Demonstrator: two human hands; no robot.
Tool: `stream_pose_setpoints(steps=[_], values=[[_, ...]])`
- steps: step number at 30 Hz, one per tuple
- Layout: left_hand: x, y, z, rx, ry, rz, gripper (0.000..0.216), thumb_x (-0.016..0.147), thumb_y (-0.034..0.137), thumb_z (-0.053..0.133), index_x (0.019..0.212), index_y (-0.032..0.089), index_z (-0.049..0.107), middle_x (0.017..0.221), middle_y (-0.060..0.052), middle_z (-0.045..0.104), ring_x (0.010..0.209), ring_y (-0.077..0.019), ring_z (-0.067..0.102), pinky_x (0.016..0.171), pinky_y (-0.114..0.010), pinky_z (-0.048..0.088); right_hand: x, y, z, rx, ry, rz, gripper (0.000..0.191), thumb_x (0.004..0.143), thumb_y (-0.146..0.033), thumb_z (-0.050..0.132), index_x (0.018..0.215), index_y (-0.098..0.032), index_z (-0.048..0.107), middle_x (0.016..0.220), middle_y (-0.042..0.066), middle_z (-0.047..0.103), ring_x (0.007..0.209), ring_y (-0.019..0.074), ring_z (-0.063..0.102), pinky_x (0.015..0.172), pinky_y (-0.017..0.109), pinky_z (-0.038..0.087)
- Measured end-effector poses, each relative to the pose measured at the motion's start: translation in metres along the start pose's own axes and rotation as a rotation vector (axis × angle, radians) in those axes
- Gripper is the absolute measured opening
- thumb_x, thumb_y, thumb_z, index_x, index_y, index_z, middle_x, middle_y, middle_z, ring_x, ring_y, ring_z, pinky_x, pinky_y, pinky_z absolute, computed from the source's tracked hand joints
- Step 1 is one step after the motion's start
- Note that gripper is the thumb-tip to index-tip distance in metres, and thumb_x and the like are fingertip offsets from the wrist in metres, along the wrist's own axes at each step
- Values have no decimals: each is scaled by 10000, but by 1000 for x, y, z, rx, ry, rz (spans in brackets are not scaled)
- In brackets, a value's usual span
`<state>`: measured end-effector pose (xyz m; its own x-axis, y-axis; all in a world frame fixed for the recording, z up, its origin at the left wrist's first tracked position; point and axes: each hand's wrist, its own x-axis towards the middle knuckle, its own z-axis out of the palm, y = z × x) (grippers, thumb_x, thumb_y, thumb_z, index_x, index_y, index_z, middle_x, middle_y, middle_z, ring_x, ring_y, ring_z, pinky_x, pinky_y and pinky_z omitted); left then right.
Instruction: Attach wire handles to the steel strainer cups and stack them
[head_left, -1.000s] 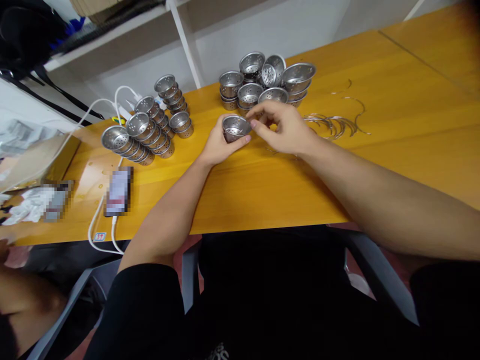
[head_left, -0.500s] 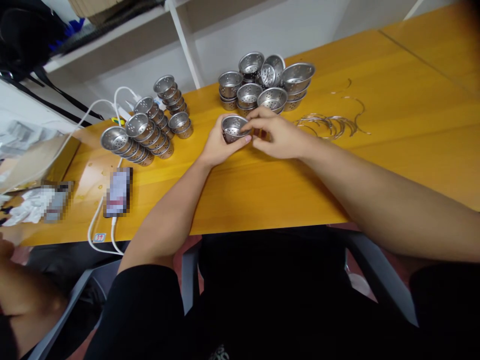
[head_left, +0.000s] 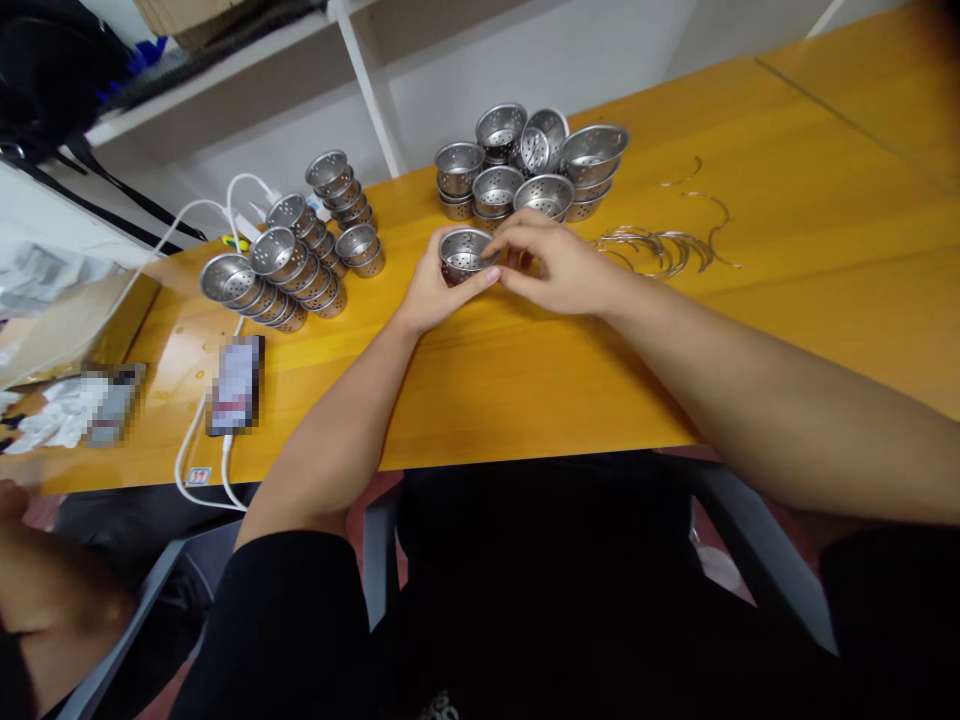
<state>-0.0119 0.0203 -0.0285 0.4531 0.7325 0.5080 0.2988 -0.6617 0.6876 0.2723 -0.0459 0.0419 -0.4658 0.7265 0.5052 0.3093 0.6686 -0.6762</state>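
- Cup (head_left: 465,254) of metal with small holes sits upright near the middle of the desk (head_left: 525,370), well back from the front edge, held between both hands.
- Left hand (head_left: 433,292) wraps the cup's left side, thumb along the near wall, fingers behind.
- Right hand (head_left: 561,270) has its fingertips bunched narrow against the cup's right rim (whether they also pinch something small there, I cannot tell).
- Open room: bare desk lies between the hands and the front edge, and more to the right of the right forearm.
- Just behind the hands stands a heap of cups (head_left: 525,165); leaning stacks of cups (head_left: 289,265) lie well to the left.
- Bent wires (head_left: 660,248) lie just right of the right hand, apart from it.
- Near the left front edge lie a phone (head_left: 236,385) and a white cable (head_left: 196,455), which hangs over the edge.
- Behind the desk is a pale wall with a white shelf (head_left: 225,70); another person's arm (head_left: 52,600) shows at lower left.
- Since a second ago the right hand has dropped lower and closed in on the rim, uncovering more of the heap; the cup has barely moved.
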Motion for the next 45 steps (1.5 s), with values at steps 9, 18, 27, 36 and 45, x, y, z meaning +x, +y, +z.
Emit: stream_pose_setpoints(steps=[9, 18, 27, 36, 45], values=[[1, 11, 3, -61, 59, -142, 1071, 1017, 1031, 887, 1799, 404, 510, 1822, -206, 672, 1461, -332, 837, 1198, -599, 768, 6, 12, -47, -257, 303, 34, 209, 1190, -488, 939, 1309, -318, 950, 1516, 226, 771, 1308, 432, 754, 1221, 637, 649], [-3, 0, 3, -81, 33, -81, 923, 1046, 1006, 856, 1664, 368, 607, 1762, -171, 697, 1439, -304, 800, 1171, -514, 733, 7, 2, -61, -533, 227, 344, 219, 1147, -293, 936, 1360, -252, 967, 1596, 235, 754, 1508, 446, 766, 1328, 584, 611], [-5, 4, 2, -86, 41, -33, 660, 1143, 752, 895, 1612, 363, 640, 1723, -150, 739, 1401, -280, 841, 1136, -450, 758, 6, -10, -57, -601, 165, 440, 372, 1235, -388, 747, 1530, -234, 914, 1656, 246, 761, 1544, 437, 761, 1367, 590, 623], [1, 35, -20, 269, 161, -120, 613, 1095, 637, 968, 1555, 331, 703, 1772, -168, 743, 1705, -409, 736, 1515, -627, 588, 6, -44, -58, -589, 168, 488, 593, 1180, -434, 834, 1734, -232, 765, 1840, 259, 668, 1681, 453, 713, 1461, 572, 551], [2, 62, -54, 638, 393, -469, 843, 862, 250, 1033, 1625, 245, 674, 1898, -247, 689, 1990, -546, 420, 1716, -828, -72, 4, -71, -68, -603, 181, 379, 533, 1286, -390, 510, 1711, -220, 783, 1786, 279, 682, 1563, 398, 715, 1387, 491, 552]])
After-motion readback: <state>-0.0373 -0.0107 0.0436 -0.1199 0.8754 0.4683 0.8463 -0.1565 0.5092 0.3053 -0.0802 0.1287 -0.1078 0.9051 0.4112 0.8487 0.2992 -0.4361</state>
